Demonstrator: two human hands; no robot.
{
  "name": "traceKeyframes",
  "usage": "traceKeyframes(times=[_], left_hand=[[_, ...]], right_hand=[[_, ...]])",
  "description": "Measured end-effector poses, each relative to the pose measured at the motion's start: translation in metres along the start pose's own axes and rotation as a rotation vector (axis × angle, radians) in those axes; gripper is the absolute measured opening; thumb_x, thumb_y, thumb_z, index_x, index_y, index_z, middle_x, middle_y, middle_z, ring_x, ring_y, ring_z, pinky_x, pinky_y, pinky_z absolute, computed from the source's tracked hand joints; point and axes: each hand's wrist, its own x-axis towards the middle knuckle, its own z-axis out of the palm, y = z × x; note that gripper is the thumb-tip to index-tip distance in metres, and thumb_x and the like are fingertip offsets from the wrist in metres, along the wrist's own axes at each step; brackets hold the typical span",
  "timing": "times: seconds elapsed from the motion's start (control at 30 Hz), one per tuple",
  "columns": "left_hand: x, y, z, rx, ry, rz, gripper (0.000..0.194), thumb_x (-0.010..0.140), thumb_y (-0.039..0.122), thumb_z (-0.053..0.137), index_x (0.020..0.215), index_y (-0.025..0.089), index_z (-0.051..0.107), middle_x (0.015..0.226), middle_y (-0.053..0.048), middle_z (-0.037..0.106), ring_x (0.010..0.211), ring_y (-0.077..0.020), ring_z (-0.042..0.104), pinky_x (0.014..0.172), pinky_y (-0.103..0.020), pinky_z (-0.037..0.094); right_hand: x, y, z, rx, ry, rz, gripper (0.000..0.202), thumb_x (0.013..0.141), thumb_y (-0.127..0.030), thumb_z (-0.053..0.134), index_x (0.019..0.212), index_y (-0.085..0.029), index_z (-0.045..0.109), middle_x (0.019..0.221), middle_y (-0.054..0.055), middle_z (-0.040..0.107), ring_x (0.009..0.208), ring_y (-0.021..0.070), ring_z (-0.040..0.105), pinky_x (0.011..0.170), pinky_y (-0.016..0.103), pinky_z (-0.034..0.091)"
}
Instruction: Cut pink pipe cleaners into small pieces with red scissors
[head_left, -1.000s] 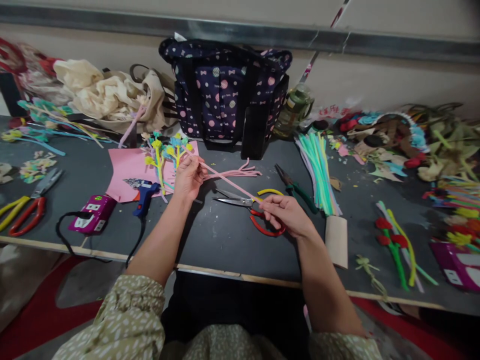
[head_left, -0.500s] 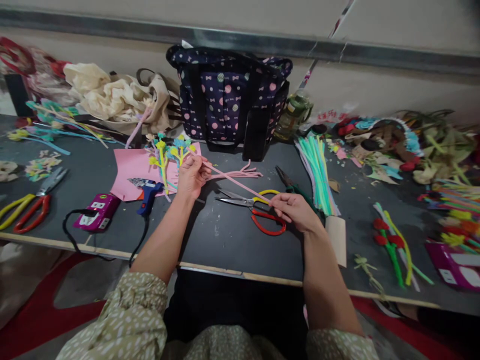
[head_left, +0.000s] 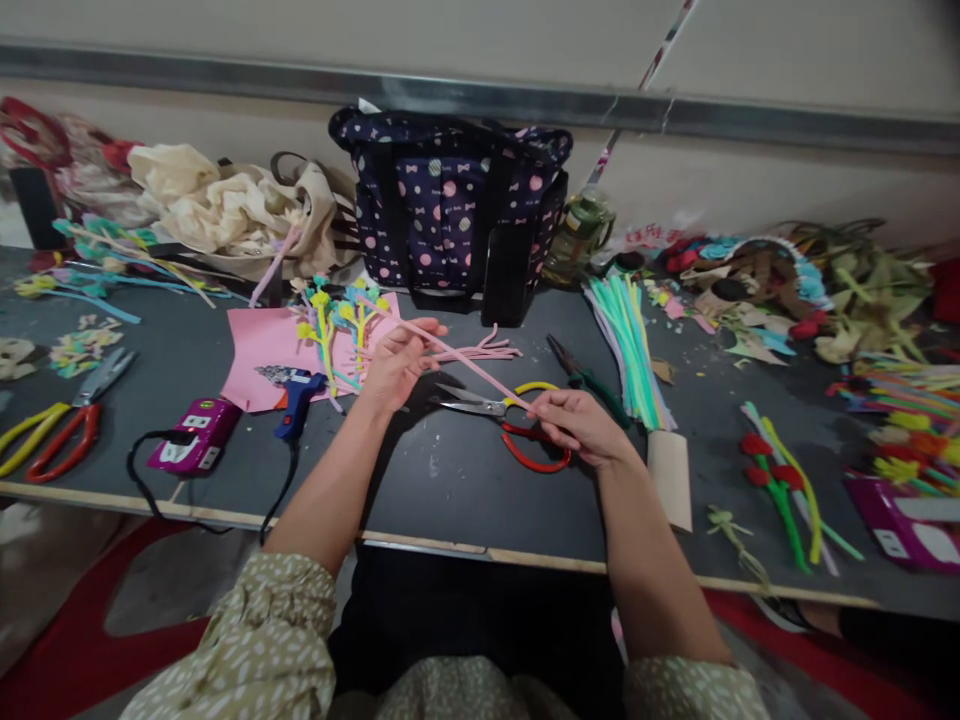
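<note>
A pink pipe cleaner (head_left: 480, 368) slants down from upper left to lower right between my hands. My right hand (head_left: 577, 422) pinches its lower end above the red and yellow scissors (head_left: 536, 465). My left hand (head_left: 401, 362) is at its upper part, fingers loosely spread, with the pipe cleaner passing beside them. Several pink pipe cleaners (head_left: 491, 350) lie on the table behind. To the left, flowers of yellow and teal pipe cleaner (head_left: 321, 318) rest on pink paper (head_left: 255, 345), near a blue glue gun (head_left: 294, 405).
A dark patterned bag (head_left: 450, 205) stands at the back with a phone (head_left: 504, 278) against it. Green-handled pliers (head_left: 589, 375), a pipe cleaner bundle (head_left: 630, 345) and a cardboard tube (head_left: 670, 480) lie right. A purple power strip (head_left: 196, 435) and more scissors (head_left: 75, 425) lie left.
My left hand has loosened its pinch, its fingers opening and shifting slightly right along the pink pipe cleaner. My right hand still pinches the lower end. The view has shifted slightly.
</note>
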Motion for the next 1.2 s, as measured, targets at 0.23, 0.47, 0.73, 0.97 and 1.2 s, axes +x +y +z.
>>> traceKeyframes(times=[0.23,0.47,0.73,0.97,1.2], left_hand=[[-0.017,-0.014,0.024,0.259,-0.322,-0.175,0.03,0.071,0.035,0.076,0.093,0.015,0.074,0.078,-0.005,0.067,0.054,-0.0087,0.056,0.051,-0.022,0.048],[-0.024,-0.014,0.034,0.358,-0.333,-0.202,0.031,0.075,0.037,0.073,0.096,0.015,0.073,0.078,-0.006,0.069,0.059,-0.0098,0.058,0.058,-0.022,0.05],[-0.021,-0.017,0.028,0.194,-0.4,-0.351,0.05,0.081,0.06,0.057,0.079,0.012,0.069,0.06,-0.006,0.064,0.047,-0.0114,0.057,0.047,-0.022,0.044],[-0.028,-0.019,0.037,0.403,-0.601,-0.531,0.029,0.073,0.041,0.073,0.083,0.014,0.07,0.065,-0.002,0.063,0.053,-0.0086,0.054,0.05,-0.02,0.043],[-0.031,-0.028,0.042,0.462,-0.642,-0.592,0.027,0.074,0.041,0.071,0.082,0.014,0.07,0.062,-0.001,0.062,0.048,-0.0065,0.05,0.048,-0.019,0.039]], right_hand=[[0.004,0.002,0.004,0.078,0.017,0.023,0.03,0.075,-0.042,0.073,0.085,-0.014,0.068,0.048,-0.006,0.05,0.032,-0.0001,0.025,0.031,0.013,0.014],[0.005,0.003,-0.001,0.212,0.072,-0.066,0.026,0.074,-0.039,0.075,0.08,-0.016,0.066,0.047,-0.008,0.043,0.033,-0.0009,0.022,0.032,0.012,0.013],[0.002,0.004,0.003,0.042,0.035,-0.109,0.028,0.074,-0.041,0.074,0.076,-0.015,0.067,0.047,-0.006,0.046,0.038,0.0026,0.031,0.037,0.016,0.02],[0.009,0.008,0.004,-0.075,0.14,-0.123,0.03,0.074,-0.045,0.072,0.078,-0.017,0.065,0.052,-0.006,0.047,0.042,0.0042,0.035,0.04,0.018,0.023],[0.012,0.012,0.011,-0.168,0.188,-0.143,0.033,0.074,-0.049,0.07,0.079,-0.016,0.066,0.055,-0.005,0.05,0.043,0.0055,0.04,0.04,0.018,0.029]])
